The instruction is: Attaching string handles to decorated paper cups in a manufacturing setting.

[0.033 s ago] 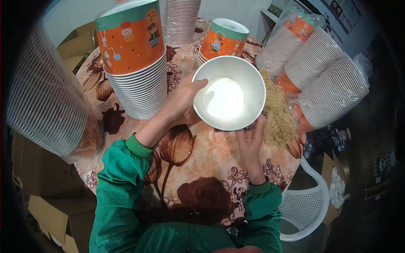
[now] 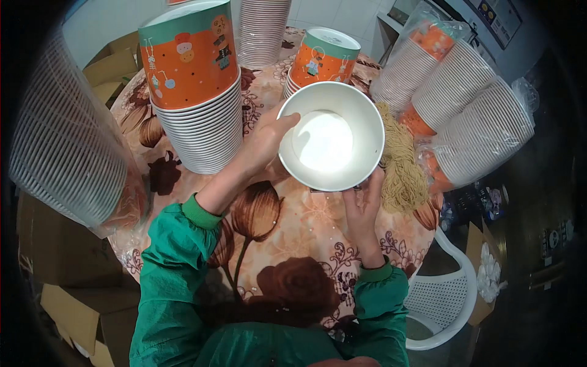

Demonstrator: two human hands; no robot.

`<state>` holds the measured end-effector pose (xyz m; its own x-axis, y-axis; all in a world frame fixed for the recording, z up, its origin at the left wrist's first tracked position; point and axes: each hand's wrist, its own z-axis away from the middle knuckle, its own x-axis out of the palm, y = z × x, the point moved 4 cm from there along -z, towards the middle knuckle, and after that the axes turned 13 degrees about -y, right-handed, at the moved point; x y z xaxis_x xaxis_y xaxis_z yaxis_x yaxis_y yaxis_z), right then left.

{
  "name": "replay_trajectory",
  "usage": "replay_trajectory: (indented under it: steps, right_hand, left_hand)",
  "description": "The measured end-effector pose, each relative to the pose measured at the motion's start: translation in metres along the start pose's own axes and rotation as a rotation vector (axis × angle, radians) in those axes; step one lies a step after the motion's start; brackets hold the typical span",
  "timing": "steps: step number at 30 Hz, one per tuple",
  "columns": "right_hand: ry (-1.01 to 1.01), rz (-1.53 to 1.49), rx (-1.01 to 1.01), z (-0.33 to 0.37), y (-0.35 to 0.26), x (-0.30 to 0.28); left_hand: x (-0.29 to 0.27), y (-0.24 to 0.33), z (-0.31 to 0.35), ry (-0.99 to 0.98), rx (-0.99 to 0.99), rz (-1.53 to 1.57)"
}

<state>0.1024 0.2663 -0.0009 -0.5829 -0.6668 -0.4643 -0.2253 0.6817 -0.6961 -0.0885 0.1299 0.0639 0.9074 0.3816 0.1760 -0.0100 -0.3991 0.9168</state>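
Note:
A white-lined paper tub (image 2: 364,147) is tipped toward me over the table, its bare inside and round bottom showing. My left hand (image 2: 269,137) grips it at the left, the thumb over the rim and the other fingers hidden behind the wall. My right hand (image 2: 365,202) holds it from below at the lower right, fingertips partly hidden under it. Just behind stands a short stack of upturned orange and green paper tubs (image 2: 321,64). A taller stack of the same tubs (image 2: 195,131) rises beside my left forearm. Near my right hand lies a bundle of tan yarn-like strands (image 2: 403,174).
Plastic-wrapped tub stacks (image 2: 480,131) lean along the table's right side. Another wrapped stack (image 2: 67,147) stands at far left, and a tall stack (image 2: 263,30) at the back. A white plastic chair (image 2: 443,300) is at lower right; cardboard boxes (image 2: 70,312) are at lower left.
The tub in my hands has tilted and shifted very slightly. Both hands keep the same hold.

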Motion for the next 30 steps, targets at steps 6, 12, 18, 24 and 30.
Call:
replay_trajectory:
  steps: [6, 12, 18, 24, 30]
  right_hand:
    - [0.018, -0.157, -0.077, -0.003, -0.017, -0.003]
    - [0.146, -0.367, 0.038, -0.015, -0.013, -0.025]
    - [0.087, -0.522, 0.162, -0.057, -0.018, -0.028]
    - [-0.207, -0.840, 0.183, -0.108, -0.044, -0.023]
    - [-0.328, -0.775, 0.262, -0.111, -0.035, -0.005]
  left_hand:
    - [-0.025, 0.001, 0.001, 0.027, -0.088, 0.028]
    - [-0.032, 0.007, 0.002, 0.046, -0.202, 0.098]
    - [-0.037, 0.013, 0.007, 0.004, -0.235, 0.020]
    - [-0.037, 0.020, 0.008, -0.023, -0.272, -0.174]
    - [-0.037, 0.026, 0.009, -0.073, -0.266, -0.288]
